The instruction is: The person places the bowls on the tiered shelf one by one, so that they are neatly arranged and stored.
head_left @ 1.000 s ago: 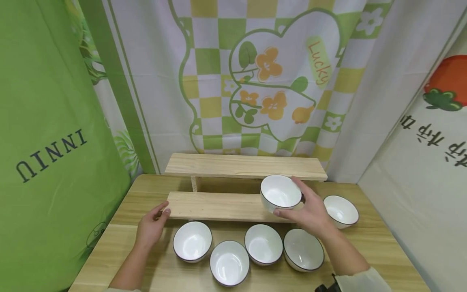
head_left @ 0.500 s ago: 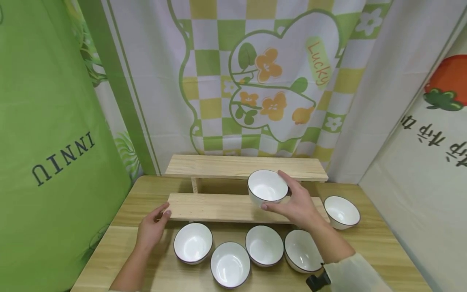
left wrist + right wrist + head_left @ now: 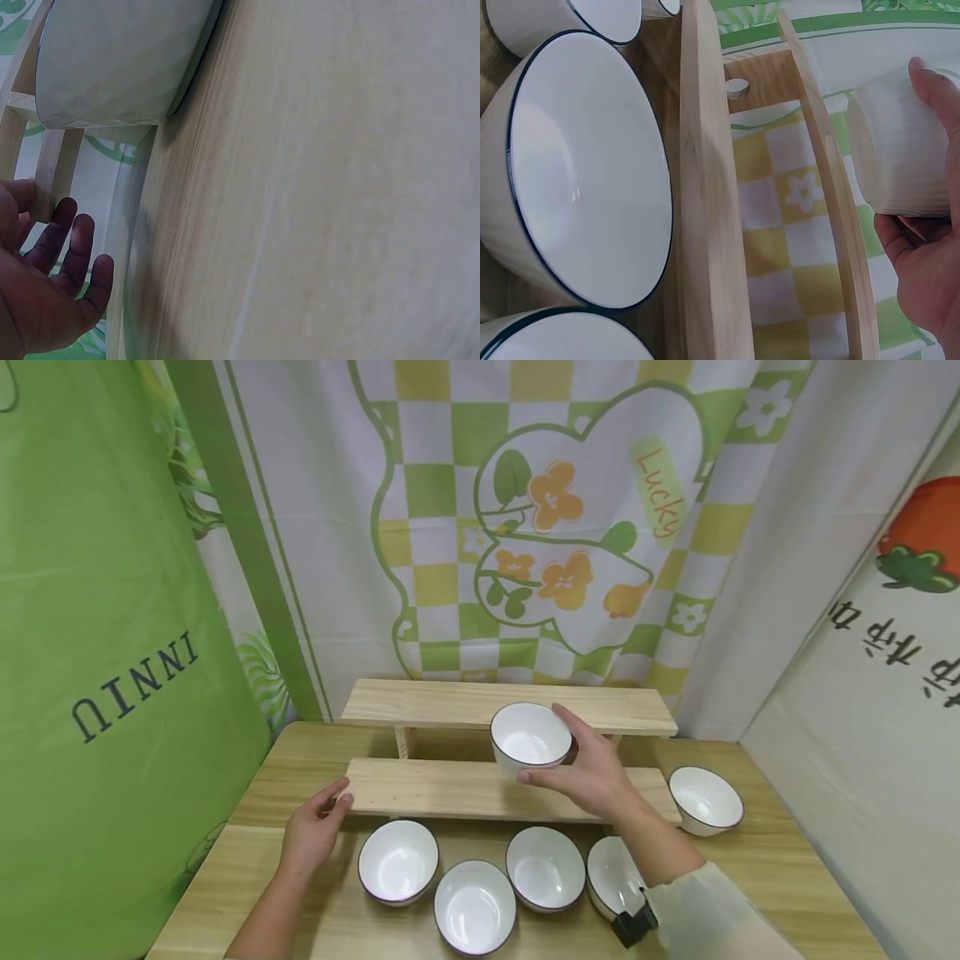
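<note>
My right hand (image 3: 588,775) grips a white bowl (image 3: 529,733) with a dark rim, thumb at the near side and fingers round the far side. In the head view this bowl overlaps both boards of a two-tier wooden rack; in the right wrist view the bowl (image 3: 904,142) shows its ribbed outer wall. My left hand (image 3: 311,828) holds the left end of the rack's lower board (image 3: 420,787). The left wrist view shows its thumb and forefinger at the board's end (image 3: 51,184), the other fingers loosely bent.
Several matching bowls stand on the wooden table (image 3: 255,793) before the rack, including a left bowl (image 3: 398,862) and a front bowl (image 3: 475,907). Another bowl (image 3: 706,800) stands right of the rack. The upper board (image 3: 420,702) runs behind, near a patterned curtain (image 3: 427,585).
My right hand has carried the bowl leftward and slightly up along the rack. The left hand has stayed at the board's end, and the other bowls stand where they were.
</note>
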`<state>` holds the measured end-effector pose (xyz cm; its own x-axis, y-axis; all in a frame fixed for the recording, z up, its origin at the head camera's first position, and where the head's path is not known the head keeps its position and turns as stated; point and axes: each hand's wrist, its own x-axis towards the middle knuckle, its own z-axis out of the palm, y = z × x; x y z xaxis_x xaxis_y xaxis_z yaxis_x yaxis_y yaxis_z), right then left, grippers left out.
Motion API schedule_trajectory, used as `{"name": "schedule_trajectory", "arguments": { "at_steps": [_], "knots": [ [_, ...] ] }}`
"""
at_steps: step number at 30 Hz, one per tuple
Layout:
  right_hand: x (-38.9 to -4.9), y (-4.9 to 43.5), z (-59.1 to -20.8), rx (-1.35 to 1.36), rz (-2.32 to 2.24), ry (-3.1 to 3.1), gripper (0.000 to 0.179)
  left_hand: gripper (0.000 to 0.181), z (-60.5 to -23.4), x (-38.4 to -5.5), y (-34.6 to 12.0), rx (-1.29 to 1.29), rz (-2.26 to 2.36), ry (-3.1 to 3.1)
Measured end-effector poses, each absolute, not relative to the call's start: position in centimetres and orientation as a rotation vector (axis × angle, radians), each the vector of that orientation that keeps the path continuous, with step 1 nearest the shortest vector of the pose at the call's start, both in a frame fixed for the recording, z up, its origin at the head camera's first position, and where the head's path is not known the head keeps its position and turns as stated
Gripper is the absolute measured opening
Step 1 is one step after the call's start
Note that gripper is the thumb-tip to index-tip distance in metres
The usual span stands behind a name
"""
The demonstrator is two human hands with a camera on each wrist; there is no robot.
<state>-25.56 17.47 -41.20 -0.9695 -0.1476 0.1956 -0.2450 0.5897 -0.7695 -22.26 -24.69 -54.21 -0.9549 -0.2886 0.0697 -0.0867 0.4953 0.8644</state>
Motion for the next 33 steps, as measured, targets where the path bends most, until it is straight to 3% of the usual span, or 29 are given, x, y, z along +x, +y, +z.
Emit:
{"name": "schedule_trajectory", "arguments": {
  "at_steps": [33],
  "knots": [
    [-29.7,11.3,-40.7,0.439,1.373,-2.653,0.122,0.050,-54.6,-22.4,-24.7,0.348,-1.478,-2.502]
  ]
}}
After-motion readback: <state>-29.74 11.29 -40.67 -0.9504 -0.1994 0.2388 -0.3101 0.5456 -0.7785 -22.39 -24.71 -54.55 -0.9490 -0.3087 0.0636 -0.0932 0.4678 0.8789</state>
